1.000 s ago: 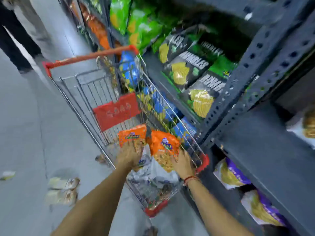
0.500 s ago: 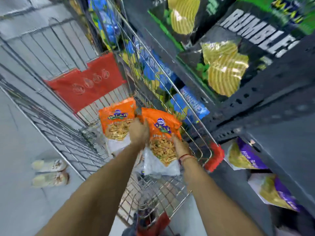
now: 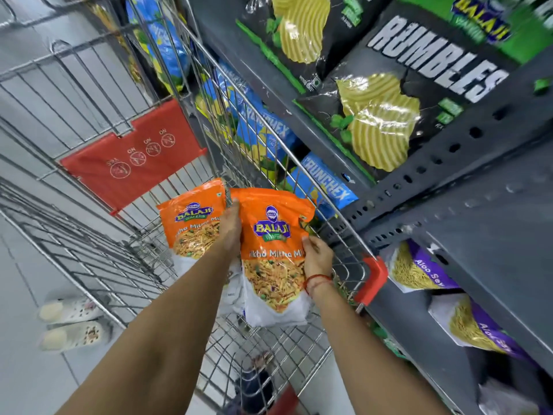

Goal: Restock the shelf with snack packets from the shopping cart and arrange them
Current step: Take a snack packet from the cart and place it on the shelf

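- Head view: two orange Balaji snack packets stand inside the shopping cart [image 3: 89, 175]. To lift cleanly, pinch each packet near its top seam, clear the wire rim, then swing right to the grey shelf [image 3: 493, 235].
- Left hand [image 3: 230, 226] closes on the left packet [image 3: 191, 229], arm stretched forward; right hand [image 3: 317, 259] grips the right packet [image 3: 272, 253] by its edge.
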{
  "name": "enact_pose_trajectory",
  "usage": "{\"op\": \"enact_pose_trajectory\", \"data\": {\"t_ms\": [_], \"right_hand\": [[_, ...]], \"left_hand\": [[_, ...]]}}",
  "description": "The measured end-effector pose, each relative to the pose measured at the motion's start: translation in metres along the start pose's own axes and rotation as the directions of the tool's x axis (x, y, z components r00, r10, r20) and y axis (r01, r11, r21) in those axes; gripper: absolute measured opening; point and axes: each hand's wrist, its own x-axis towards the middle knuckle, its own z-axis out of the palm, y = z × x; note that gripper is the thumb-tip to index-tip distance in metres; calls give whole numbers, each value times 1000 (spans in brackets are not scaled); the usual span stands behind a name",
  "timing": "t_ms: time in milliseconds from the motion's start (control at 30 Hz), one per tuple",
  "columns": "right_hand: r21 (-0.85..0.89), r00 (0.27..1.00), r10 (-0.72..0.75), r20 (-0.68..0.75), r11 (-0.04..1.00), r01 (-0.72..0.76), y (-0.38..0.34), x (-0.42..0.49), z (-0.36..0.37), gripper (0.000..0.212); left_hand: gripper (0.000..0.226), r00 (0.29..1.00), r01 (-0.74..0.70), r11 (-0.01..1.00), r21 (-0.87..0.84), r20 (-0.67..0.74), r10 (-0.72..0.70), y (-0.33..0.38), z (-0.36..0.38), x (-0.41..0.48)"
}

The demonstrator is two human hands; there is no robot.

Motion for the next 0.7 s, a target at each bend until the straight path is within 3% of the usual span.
{"op": "enact_pose_trajectory", "data": {"t_ms": [133,333,500,700], "right_hand": [[7,998,-66,-8,998,66,-20,-24,-2,30],[165,974,-216,61,965,204,-47,-54,-24,13],[233,898,-391,199,909,344,-73,-80,-60,14],[281,863,-472,181,865,415,-108,-108,-92,17]], "left_hand": [[25,976,-212,975,-65,-60,208,8,-20,-15],[26,892,-452,884,-116,-75,446,31,-39,-73],[30,793,-596,779,-196,9,609,58,-33,-135],[28,611,-787,615,-44,75,788,87,-5,-209]]}}
